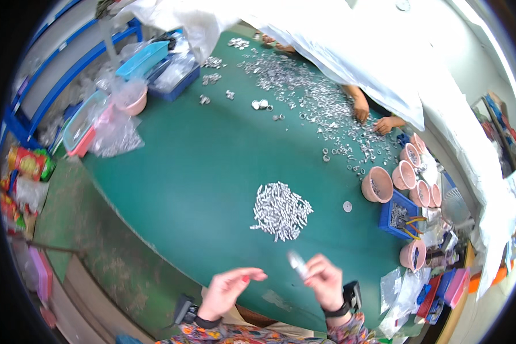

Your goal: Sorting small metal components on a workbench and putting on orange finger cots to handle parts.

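Observation:
My right hand [327, 282] pinches a silvery, elongated piece [296, 263] between thumb and fingertips above the near part of the green table [212, 195]. Motion blurs the piece, and its exact kind cannot be made out. To its left, my left hand [228, 288] is held with fingers stretched toward the right, nothing visible in them. Just beyond both hands lies a heap of small silver metal pieces [281, 211], short and slim, apart from either hand. A small round disc [347, 206] rests on the table to the right of the heap.
Co-workers' hands [361, 108] touch a wide scatter of silver parts [309, 89] at the far side. Pink tubs [377, 184] and a blue bin [389, 221] with yellow-handled pliers line the right edge. Bags and a turquoise tray [143, 59] stand far left. White sheeting [350, 40] hangs overhead.

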{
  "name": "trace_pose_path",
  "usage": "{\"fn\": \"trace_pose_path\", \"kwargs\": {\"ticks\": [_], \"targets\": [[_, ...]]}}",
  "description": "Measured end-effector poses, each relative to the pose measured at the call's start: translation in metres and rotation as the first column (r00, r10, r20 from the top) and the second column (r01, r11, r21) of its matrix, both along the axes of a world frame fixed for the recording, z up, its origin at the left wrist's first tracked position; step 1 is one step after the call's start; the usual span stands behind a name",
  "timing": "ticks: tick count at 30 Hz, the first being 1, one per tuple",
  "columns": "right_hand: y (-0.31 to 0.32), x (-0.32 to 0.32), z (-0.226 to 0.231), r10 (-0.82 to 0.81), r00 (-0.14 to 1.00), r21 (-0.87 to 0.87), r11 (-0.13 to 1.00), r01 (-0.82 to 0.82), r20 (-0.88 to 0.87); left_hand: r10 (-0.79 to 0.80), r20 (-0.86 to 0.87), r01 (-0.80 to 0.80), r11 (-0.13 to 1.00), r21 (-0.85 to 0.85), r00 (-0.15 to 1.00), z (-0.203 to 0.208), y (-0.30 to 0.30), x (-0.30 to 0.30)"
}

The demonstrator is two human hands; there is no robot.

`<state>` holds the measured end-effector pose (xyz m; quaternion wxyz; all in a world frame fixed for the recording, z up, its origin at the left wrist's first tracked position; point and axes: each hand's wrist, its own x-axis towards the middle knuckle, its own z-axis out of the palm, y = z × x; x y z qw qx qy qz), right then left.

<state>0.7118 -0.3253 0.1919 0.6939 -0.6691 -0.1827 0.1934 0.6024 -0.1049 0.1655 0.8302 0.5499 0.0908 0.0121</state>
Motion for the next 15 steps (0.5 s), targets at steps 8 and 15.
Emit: {"fn": "trace_pose_path", "kwargs": {"ticks": [8,15], "targets": [[0.117,-0.062,0.006,0.283,0.772,-0.499,0.865,0.051,0.569,-0.217,-0.179,0.043,0.741,-0.67,0.96,-0.03,0.085,-0.023],[0.165,-0.068,0.001,-0.067,0.978,-0.37,0.929,-0.011,-0.196,-0.065,-0.113,0.06,0.997,-0.044,0.991,0.024,0.149,-0.01]]}}
